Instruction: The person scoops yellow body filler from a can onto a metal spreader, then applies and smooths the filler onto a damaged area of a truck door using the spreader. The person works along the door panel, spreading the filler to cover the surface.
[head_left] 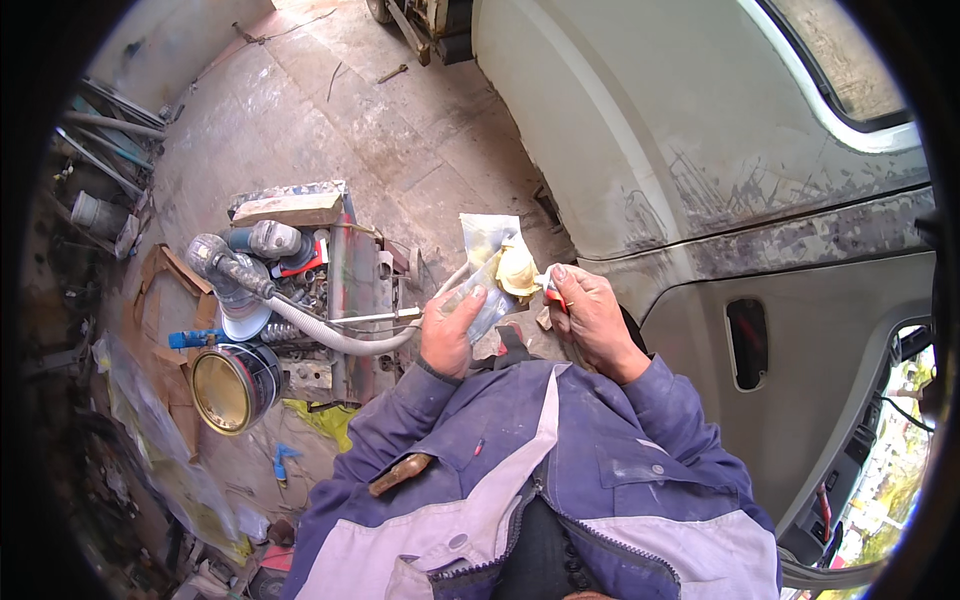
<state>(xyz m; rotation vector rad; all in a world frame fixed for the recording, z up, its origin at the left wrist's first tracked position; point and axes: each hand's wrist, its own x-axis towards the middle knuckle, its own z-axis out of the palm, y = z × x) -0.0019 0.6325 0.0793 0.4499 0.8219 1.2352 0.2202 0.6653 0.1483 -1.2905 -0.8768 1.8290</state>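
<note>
The cream-yellow putty [517, 271] lies on a pale sheet [488, 232], ahead and right of the left hand [448, 328], whose fingers pinch the sheet; nearer the putty, from its right, the right hand [595, 318] pinches a small red-and-white tube [553, 288], long axis slanting leftward to the putty, which looks thick, soft and unevenly heaped

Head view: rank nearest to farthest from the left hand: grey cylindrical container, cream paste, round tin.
From the left hand:
1. Cream paste: just beyond it, to the right, between the two hands.
2. Round tin: to the left, beside the cluttered tools.
3. Grey cylindrical container: far left, past the tools.
</note>
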